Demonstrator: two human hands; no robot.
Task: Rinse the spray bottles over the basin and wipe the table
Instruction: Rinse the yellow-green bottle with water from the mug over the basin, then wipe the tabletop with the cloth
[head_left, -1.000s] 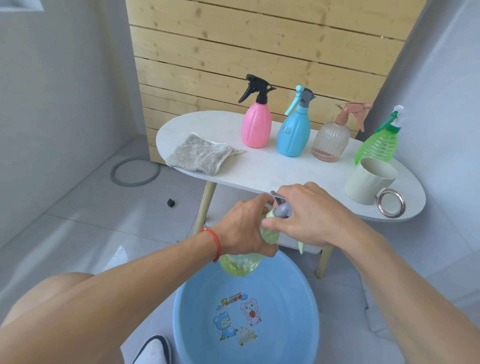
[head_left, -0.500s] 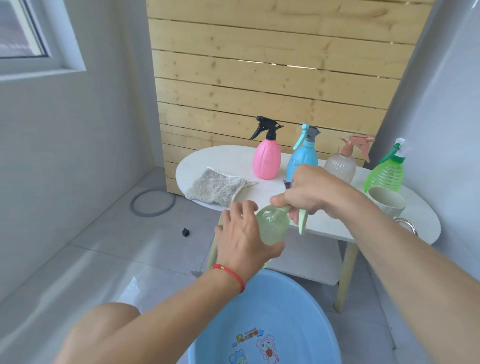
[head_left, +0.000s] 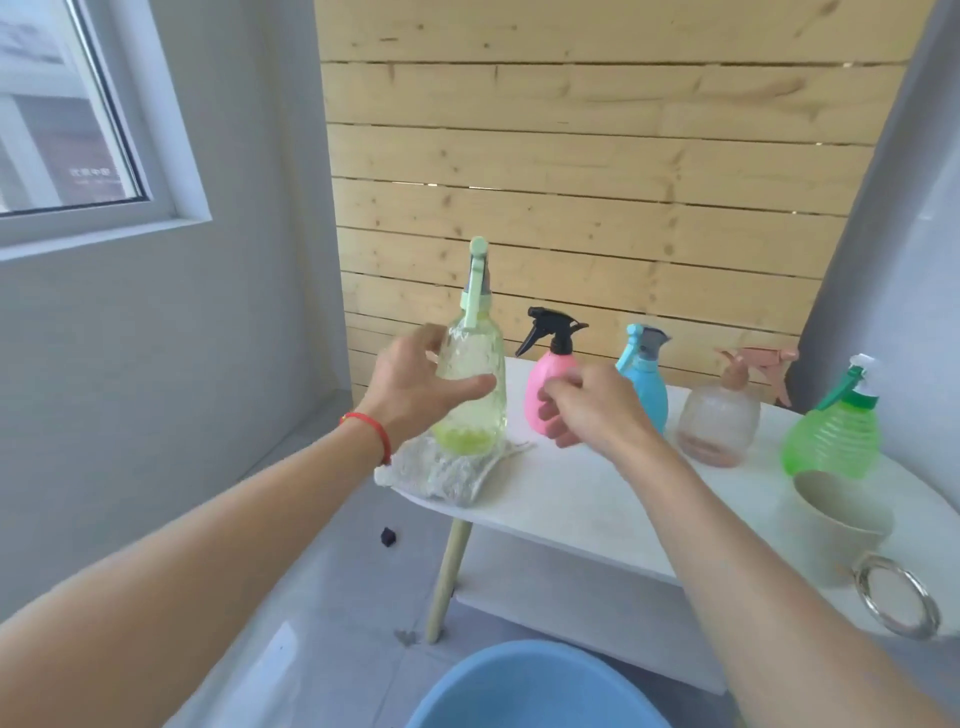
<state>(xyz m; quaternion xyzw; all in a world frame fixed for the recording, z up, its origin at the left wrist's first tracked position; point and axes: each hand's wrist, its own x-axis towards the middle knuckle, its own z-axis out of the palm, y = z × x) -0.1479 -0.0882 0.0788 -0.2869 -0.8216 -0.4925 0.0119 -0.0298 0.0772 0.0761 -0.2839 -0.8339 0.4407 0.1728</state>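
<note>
Left of frame centre, our left hand (head_left: 415, 387) grips the upright pale green spray bottle (head_left: 471, 384) above the cloth (head_left: 441, 475), while our loosely curled, empty right hand (head_left: 592, 408) hovers just right of it.

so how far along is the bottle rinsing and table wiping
Early on, it seems. In hand: the left hand holds the pale yellow-green bottle upright over the cloth, away from the basin. The right hand holds nothing, near the pink bottle. Left: the pink, blue, clear and green bottles stand on the table; wiping looks unstarted.
</note>
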